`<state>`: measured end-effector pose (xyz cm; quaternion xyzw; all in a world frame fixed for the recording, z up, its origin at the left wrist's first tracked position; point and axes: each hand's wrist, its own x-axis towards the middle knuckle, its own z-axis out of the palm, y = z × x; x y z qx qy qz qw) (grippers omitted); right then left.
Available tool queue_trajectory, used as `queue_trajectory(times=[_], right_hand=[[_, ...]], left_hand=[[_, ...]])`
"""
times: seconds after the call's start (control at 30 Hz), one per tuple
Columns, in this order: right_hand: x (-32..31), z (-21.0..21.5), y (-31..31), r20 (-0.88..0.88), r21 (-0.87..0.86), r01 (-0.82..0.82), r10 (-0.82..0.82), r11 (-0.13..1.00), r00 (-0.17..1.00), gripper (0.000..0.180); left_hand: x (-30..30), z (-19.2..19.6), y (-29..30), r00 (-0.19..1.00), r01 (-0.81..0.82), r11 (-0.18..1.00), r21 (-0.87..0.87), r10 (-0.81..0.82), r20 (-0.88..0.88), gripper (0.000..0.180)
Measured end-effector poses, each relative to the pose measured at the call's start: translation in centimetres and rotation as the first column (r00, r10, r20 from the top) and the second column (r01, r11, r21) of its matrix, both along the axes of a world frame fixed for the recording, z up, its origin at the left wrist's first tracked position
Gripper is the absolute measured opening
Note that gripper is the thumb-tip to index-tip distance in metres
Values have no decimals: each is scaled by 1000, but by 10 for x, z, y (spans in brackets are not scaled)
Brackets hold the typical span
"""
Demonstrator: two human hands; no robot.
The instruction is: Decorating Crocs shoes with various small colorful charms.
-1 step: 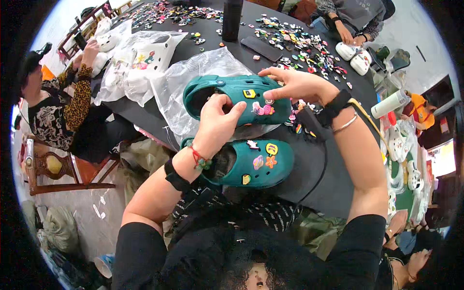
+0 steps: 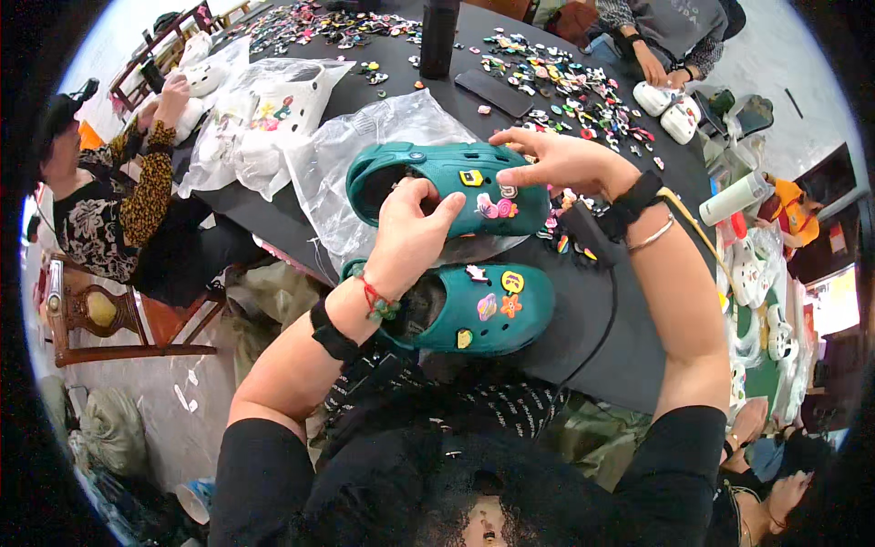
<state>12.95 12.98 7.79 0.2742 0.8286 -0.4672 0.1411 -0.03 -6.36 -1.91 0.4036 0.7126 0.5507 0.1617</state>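
Note:
A dark green clog (image 2: 428, 162) lies on its side of the clear plastic bag, its toe to the right. My left hand (image 2: 415, 217) grips it at the opening, fingers inside and thumb over the upper. My right hand (image 2: 570, 162) holds the toe, fingers along the far side and thumb beside a small charm (image 2: 508, 190). A yellow-and-black charm (image 2: 470, 177) and pink charms (image 2: 495, 208) sit in the upper. Nearer me rests the matching green clog (image 2: 533, 314), with several charms, among them an orange starfish (image 2: 510, 304). My left fingertips are hidden inside the shoe.
Loose charms (image 2: 583, 87) spread over the black table (image 2: 592, 356). A phone (image 2: 493, 92) and a dark bottle (image 2: 438, 41) stand beyond the clog. Clear bag (image 2: 337, 137) lies beneath it; bagged white clogs (image 2: 301, 96) are left. Co-workers' hands (image 2: 652, 66) handle white clogs.

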Motion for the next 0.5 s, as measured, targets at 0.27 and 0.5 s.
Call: queue_trajectory(times=[0.27, 0.5], right_hand=[[-5, -26, 13, 0, 81, -54, 54, 995, 999, 91], [-5, -60, 27, -245, 49, -88, 97, 995, 965, 86]], left_hand=[[-5, -2, -3, 999, 43, 994, -102, -44, -9, 30], [-4, 3, -4, 991, 130, 988, -86, -127, 37, 29]])
